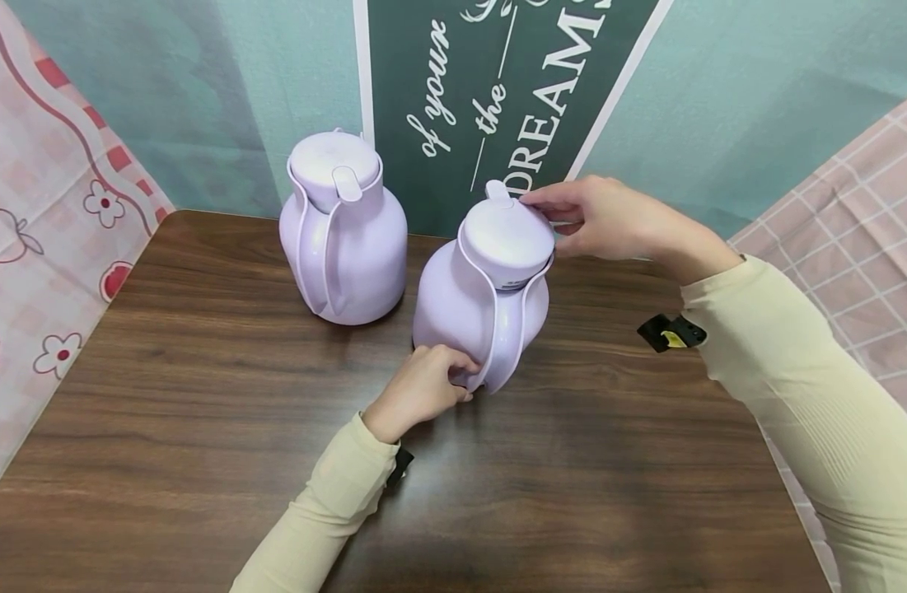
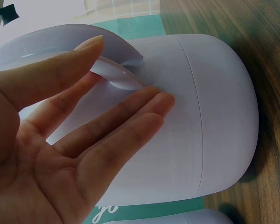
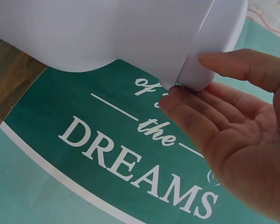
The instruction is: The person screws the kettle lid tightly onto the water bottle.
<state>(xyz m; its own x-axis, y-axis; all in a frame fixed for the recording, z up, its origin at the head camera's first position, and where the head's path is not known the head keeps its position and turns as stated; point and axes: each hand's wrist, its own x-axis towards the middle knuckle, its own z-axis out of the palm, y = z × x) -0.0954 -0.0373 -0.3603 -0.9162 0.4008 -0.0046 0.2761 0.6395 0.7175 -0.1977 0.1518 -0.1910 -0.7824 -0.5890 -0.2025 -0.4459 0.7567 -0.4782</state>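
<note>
A lilac thermos jug [image 1: 453, 288] stands on the table, its handle facing the front. My left hand [image 1: 423, 383] is at the handle's [image 1: 507, 338] lower end. In the left wrist view, thumb and forefinger pinch the handle while the other fingers of that hand [image 2: 70, 154] lie extended along the jug's body [image 2: 172, 140]. At the top, my right hand [image 1: 609, 218] holds the lid [image 1: 508, 235] by its far right edge. In the right wrist view, its thumb touches the lid [image 3: 200, 72] and the fingertips reach under it. The lid's tab points away from the handle.
A second lilac jug [image 1: 371, 247] stands to the left, its lid tab toward its handle. The wooden table [image 1: 201, 445] extends to the front. Behind the jugs hangs a green cloth [image 1: 483, 99] with white lettering. Patterned cloths flank both sides.
</note>
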